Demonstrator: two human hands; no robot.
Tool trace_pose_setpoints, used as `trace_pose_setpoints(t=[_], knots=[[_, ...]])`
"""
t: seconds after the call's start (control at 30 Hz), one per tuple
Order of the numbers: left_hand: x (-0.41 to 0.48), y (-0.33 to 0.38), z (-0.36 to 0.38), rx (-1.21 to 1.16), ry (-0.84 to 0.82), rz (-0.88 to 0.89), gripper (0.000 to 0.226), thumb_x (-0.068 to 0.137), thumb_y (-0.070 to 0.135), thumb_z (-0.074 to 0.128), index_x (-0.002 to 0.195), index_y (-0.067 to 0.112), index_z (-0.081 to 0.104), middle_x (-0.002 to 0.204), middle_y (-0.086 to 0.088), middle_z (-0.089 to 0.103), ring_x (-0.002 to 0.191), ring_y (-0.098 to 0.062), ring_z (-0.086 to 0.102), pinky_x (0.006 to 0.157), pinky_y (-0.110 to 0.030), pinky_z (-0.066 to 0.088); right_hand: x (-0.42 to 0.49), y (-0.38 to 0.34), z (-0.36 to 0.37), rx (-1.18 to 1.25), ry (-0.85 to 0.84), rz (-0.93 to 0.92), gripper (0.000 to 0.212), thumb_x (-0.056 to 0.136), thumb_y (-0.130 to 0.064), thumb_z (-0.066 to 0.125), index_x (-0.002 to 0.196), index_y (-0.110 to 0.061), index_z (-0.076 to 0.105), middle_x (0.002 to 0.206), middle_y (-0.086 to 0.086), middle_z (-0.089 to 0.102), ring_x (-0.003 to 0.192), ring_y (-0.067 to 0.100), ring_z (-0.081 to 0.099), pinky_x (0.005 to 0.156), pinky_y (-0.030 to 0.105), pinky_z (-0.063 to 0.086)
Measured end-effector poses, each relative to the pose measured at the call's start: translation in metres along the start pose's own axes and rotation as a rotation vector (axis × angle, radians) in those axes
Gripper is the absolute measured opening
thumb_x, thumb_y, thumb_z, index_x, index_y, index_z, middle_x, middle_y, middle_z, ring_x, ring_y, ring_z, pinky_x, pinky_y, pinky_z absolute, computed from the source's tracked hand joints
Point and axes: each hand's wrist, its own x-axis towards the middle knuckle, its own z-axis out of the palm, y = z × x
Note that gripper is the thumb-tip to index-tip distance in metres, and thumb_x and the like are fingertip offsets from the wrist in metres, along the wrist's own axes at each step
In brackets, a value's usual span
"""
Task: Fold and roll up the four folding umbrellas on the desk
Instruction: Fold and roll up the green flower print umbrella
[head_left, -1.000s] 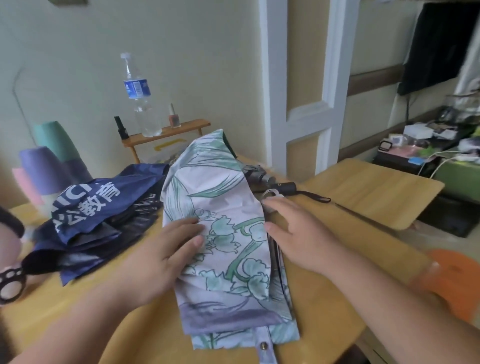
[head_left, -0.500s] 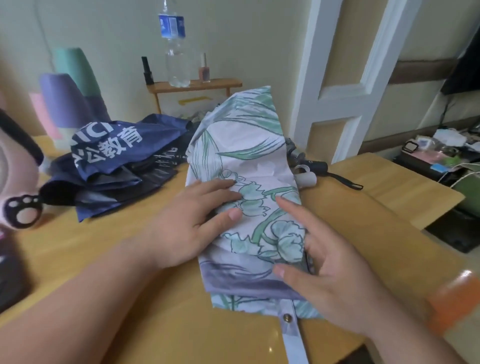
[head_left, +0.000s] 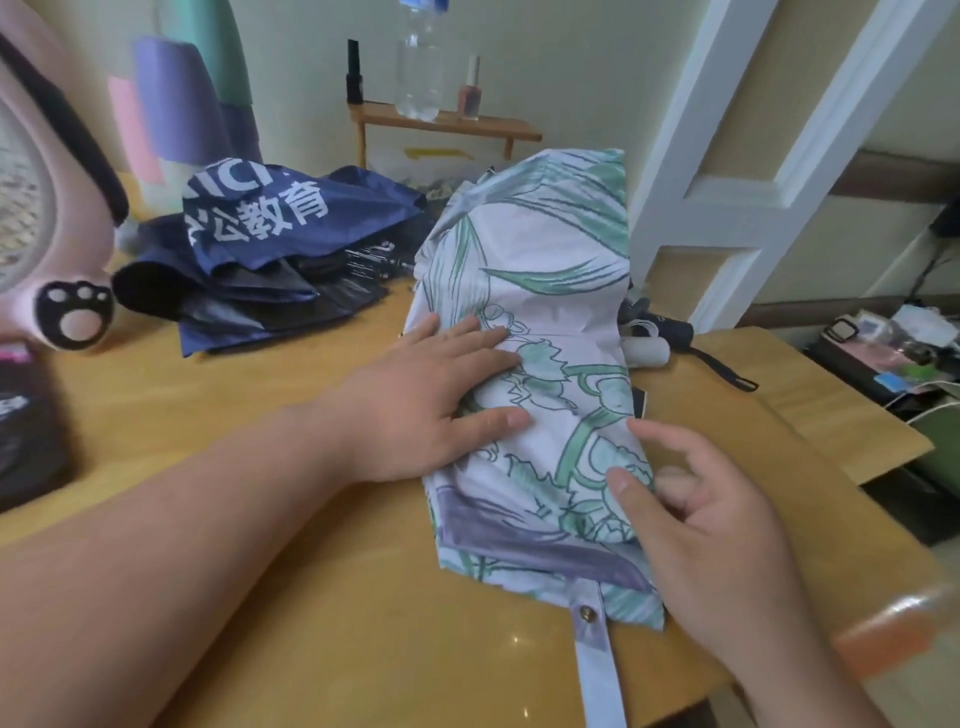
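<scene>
A white umbrella with green flower print (head_left: 540, 291) lies lengthwise on the wooden desk (head_left: 260, 405), its canopy flattened and its strap with a snap (head_left: 592, 629) pointing toward me. My left hand (head_left: 436, 395) presses flat on the canopy's left side. My right hand (head_left: 701, 514) touches the canopy's right edge with loosely bent fingers, thumb on the cloth. A navy umbrella with white lettering (head_left: 270, 228) lies unfolded at the back left. A black umbrella handle with a wrist loop (head_left: 675, 332) shows behind the floral canopy.
A pink fan with a paw print (head_left: 57, 244) stands at the far left. A small wooden shelf (head_left: 447, 124) at the back carries a water bottle and nail polish. A dark object (head_left: 26, 431) lies at the left edge. The desk's right edge drops off beside my right hand.
My right hand slid down the canopy's right side toward me, then a little further to its edge. The left hand stayed pressed on the cloth. The view tilted down and closer.
</scene>
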Motion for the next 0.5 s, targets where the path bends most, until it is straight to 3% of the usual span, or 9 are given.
trace_pose_setpoints(t=[0.13, 0.27, 0.4, 0.5], knots=[[-0.0017, 0.0008, 0.001, -0.004, 0.056, 0.007, 0.08, 0.091, 0.081, 0.021, 0.156, 0.036, 0.034, 0.168, 0.013, 0.021, 0.156, -0.004, 0.006, 0.126, -0.032, -0.008, 0.0008, 0.0025, -0.0002, -0.03, 0.102, -0.001, 0.019, 0.092, -0.023, 0.072, 0.104, -0.033, 0.062, 0.045, -0.003, 0.047, 0.041, 0.005, 0.042, 0.049, 0.019, 0.043], [-0.0034, 0.0006, 0.0036, -0.004, 0.053, 0.009, 0.082, 0.088, 0.084, 0.022, 0.156, 0.039, 0.033, 0.168, 0.016, 0.018, 0.156, -0.001, 0.002, 0.127, -0.033, -0.008, -0.0008, 0.0021, -0.0004, -0.002, 0.067, 0.002, 0.018, 0.093, -0.02, 0.071, 0.103, -0.032, 0.063, 0.048, 0.001, 0.046, 0.044, 0.007, 0.043, 0.052, 0.017, 0.045], [-0.0046, 0.0005, 0.006, -0.037, 0.119, 0.044, 0.078, 0.086, 0.083, 0.032, 0.151, 0.041, 0.042, 0.167, 0.016, 0.022, 0.155, -0.001, 0.006, 0.129, -0.04, -0.001, -0.0043, 0.0004, -0.0017, 0.09, -0.028, -0.065, 0.028, 0.095, -0.009, 0.068, 0.104, -0.035, 0.066, 0.059, 0.01, 0.058, 0.057, 0.014, 0.053, 0.062, 0.017, 0.046], [-0.0044, 0.0047, 0.0069, -0.087, 0.17, 0.021, 0.073, 0.082, 0.08, 0.04, 0.145, 0.043, 0.047, 0.164, 0.019, 0.025, 0.154, 0.0, 0.009, 0.127, -0.045, 0.001, -0.0033, -0.0034, -0.0039, 0.127, -0.031, -0.041, 0.024, 0.094, -0.017, 0.07, 0.106, -0.037, 0.066, 0.077, 0.002, 0.069, 0.073, 0.011, 0.064, 0.07, 0.016, 0.05]])
